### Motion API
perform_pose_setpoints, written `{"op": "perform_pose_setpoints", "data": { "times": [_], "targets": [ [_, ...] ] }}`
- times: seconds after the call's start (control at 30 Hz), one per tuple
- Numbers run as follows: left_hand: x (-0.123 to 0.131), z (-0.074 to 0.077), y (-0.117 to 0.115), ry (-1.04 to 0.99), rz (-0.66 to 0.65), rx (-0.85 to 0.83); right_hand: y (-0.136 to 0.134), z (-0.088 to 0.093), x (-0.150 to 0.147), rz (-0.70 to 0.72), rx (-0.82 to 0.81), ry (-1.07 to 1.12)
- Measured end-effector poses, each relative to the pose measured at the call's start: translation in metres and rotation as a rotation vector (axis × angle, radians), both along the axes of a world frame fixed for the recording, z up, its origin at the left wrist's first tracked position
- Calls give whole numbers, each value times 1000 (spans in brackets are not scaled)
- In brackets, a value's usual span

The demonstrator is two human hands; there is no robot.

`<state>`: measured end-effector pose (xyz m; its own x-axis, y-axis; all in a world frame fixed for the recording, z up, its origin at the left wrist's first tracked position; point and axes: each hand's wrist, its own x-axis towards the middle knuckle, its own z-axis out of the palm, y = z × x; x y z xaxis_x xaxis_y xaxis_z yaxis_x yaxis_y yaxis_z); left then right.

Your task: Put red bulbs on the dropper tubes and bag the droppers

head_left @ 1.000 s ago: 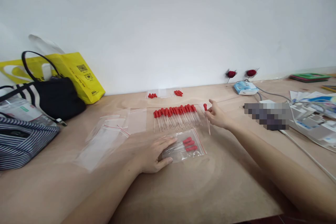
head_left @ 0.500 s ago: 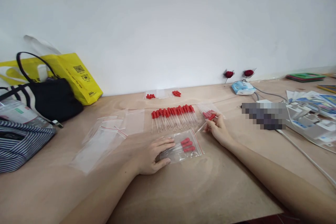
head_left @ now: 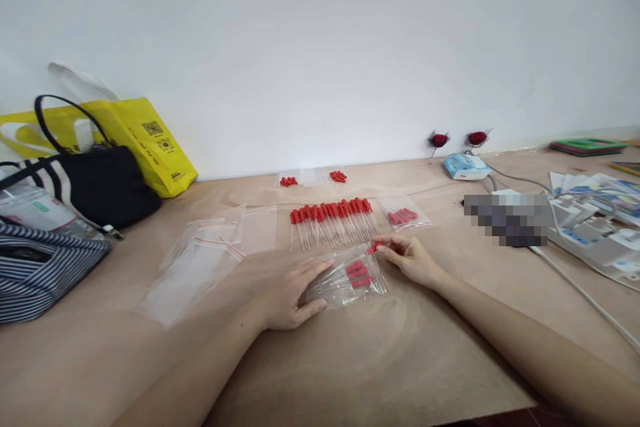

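A clear zip bag [head_left: 335, 290] lies in front of me with several red-bulbed glass droppers [head_left: 357, 267] inside. My left hand [head_left: 295, 293] grips the bag's left end, thumb below and fingers along the top. At the bag's right-hand mouth, my right hand [head_left: 403, 257] pinches another dropper [head_left: 374, 248] by its red bulb. That dropper's thin tube points left, partly within the bag. Beyond the bag runs a row of loose droppers [head_left: 333, 217], bulbs toward the wall. Right of the row is a filled zip bag [head_left: 404, 212], apart from my right hand.
Flat zip bags [head_left: 195, 267] are spread on the left. More bagged droppers [head_left: 338, 177] lie by the wall. A black handbag [head_left: 110, 180], a yellow bag [head_left: 155, 147] and a striped pouch [head_left: 45, 273] stand far left. A tissue pack [head_left: 466, 167] and a power strip [head_left: 595, 240] with cables are right.
My right hand has moved left and nearer from beside the filled bag to the open bag's mouth, bringing the dropper with it. My left hand keeps its hold.
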<state>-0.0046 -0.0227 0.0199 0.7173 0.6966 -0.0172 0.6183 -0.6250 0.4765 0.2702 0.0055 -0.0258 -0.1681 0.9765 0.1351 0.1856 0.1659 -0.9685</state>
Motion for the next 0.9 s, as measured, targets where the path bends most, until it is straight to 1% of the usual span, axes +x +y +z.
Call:
{"op": "perform_pose_setpoints", "data": {
  "times": [0.3,0.37,0.43,0.53,0.6,0.77,0.9],
  "targets": [
    [-1,-2,0,-14,-2,9,4,0,-5,135,12,-20],
    [0,-2,1,-19,-8,9,6,-1,-8,129,21,-23],
    [0,-1,1,-25,-16,10,7,-2,-11,92,29,-43],
    [0,-1,1,-28,-14,9,6,-2,-13,52,37,-124],
    [0,-2,1,-37,-13,10,4,-1,-13,66,17,-144],
    [-1,-3,1,-57,-25,9,2,2,-14,197,-56,27],
    [-1,-3,1,-53,-24,11,5,1,-16,241,-67,83]
  ]
}}
